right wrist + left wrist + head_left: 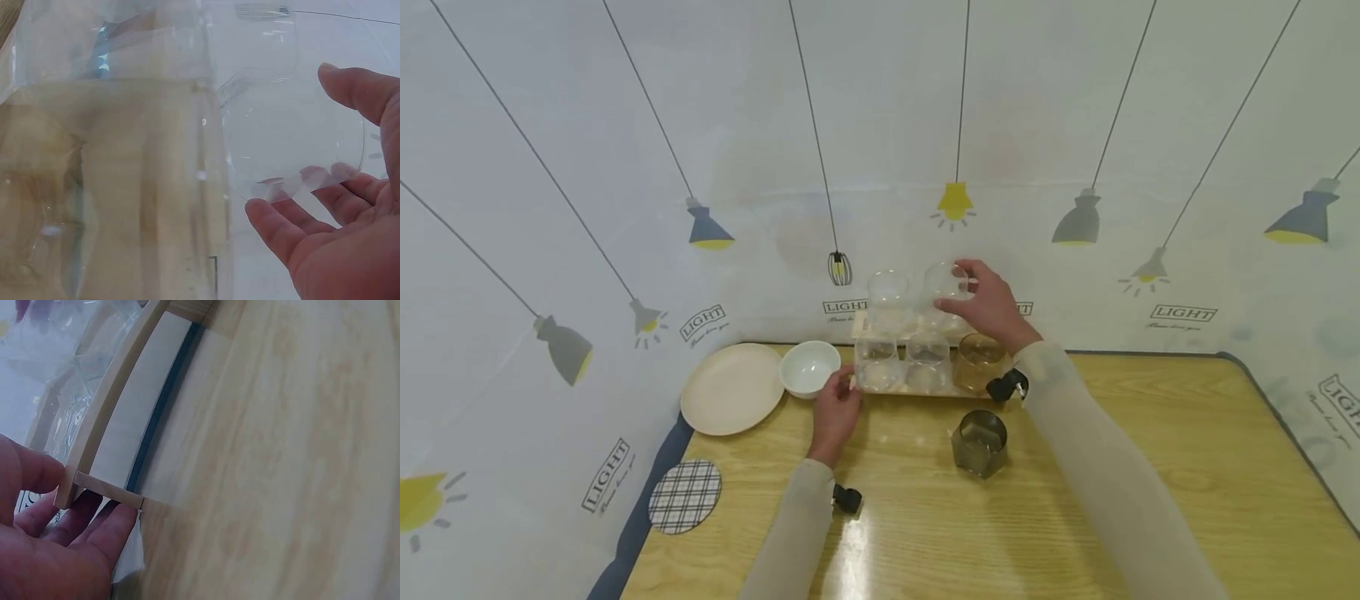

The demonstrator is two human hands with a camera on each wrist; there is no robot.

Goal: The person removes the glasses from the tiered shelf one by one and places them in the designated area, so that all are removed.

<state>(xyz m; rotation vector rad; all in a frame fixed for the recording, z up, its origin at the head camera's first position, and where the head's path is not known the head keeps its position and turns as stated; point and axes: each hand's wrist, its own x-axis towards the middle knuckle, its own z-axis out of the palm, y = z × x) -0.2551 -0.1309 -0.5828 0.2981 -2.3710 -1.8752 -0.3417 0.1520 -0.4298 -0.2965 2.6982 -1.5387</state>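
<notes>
A two-tier wooden rack (117,400) stands against the back wall, bearing several glasses. My left hand (837,417) grips its left end, thumb on the upper rail and fingers under the end piece in the left wrist view. My right hand (988,304) is curved around a clear glass (287,128) at the right of the upper tier, with the thumb on one side and the fingers on the other. Beside it on that tier is another clear glass (888,292). Two clear glasses and an amber glass (979,363) line the lower tier.
A smoky dark faceted glass (980,446) stands on the wooden table (917,533) before the rack. Left of the rack are a white bowl (809,369), a large cream plate (732,389) and a checked round coaster (685,497). Lamp-printed sheeting (887,125) surrounds the table.
</notes>
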